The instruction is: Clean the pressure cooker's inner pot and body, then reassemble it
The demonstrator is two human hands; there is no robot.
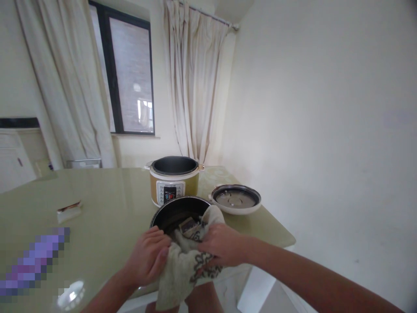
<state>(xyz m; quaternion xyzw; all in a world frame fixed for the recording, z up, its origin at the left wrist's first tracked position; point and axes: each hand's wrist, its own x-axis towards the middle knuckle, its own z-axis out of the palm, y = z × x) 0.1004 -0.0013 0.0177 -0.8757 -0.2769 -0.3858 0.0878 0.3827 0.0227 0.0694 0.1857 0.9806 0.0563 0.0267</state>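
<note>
head | from above table [107, 204] | faces right curtain [198, 87], tilted down | hands [148, 256] close

Cream curtains [197, 78] flank a dark-framed window [132, 74], with a white cabinet [13, 165] at far left.

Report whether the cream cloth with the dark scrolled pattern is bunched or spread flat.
Bunched: the cloth is crumpled in folds around the right hand, partly inside the round black pot; its lower end hangs down.

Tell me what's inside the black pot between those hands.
A patterned cloth, held by the right hand, dips into the inner pot; its dark far wall shows behind. The cloth and hand hide the near interior and anything beneath.
</note>
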